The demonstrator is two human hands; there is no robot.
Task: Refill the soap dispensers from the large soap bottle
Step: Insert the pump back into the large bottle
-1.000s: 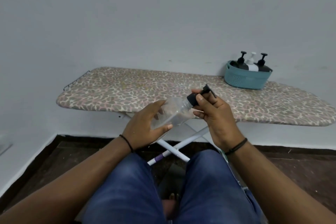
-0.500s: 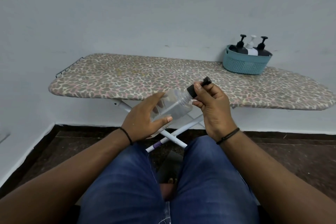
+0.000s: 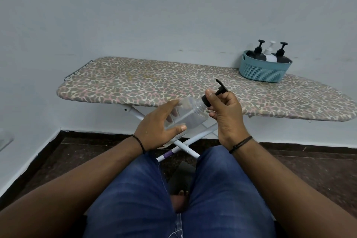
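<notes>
The clear dispenser bottle is lying slanted, neck pointing up-right, before the ironing board's near edge. Its black pump is now standing out farther from the fingers, seemingly unscrewing. The left hand is cradling the body; the right hand is pinching the collar.
</notes>
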